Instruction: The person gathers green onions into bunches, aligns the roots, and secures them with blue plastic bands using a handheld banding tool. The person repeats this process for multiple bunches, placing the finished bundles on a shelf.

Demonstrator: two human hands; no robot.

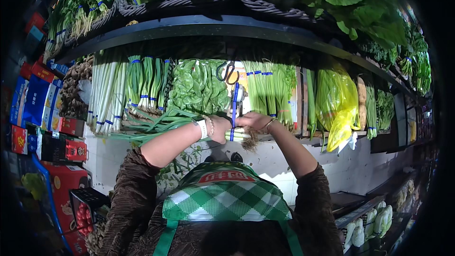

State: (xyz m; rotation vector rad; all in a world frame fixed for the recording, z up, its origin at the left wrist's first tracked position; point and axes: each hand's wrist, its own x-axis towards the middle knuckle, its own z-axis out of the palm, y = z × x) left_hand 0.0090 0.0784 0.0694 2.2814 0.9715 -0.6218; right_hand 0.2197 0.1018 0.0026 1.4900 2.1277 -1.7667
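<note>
My left hand (217, 130) is closed around a bunch of spring onions (239, 134), whose long leaves spread left and whose white stems and roots point right. A strip of blue tape (235, 94) runs from a metal tape dispenser (240, 94) down across the stems. My right hand (254, 120) is closed just right of the tape, above the stems; what its fingertips hold is hidden. Black scissors (227, 72) lie behind the dispenser, between leafy lettuce (194, 85) and tied green stalks (268, 92).
A vegetable shelf (303, 114) holds taped bunches (106, 92) and a yellow bag (336, 99). A dark rail (199, 29) runs behind, with leafy greens above. Stacked boxes (38, 104) stand left, a basket of red produce (84, 218) lower left, cabbages (382, 220) lower right.
</note>
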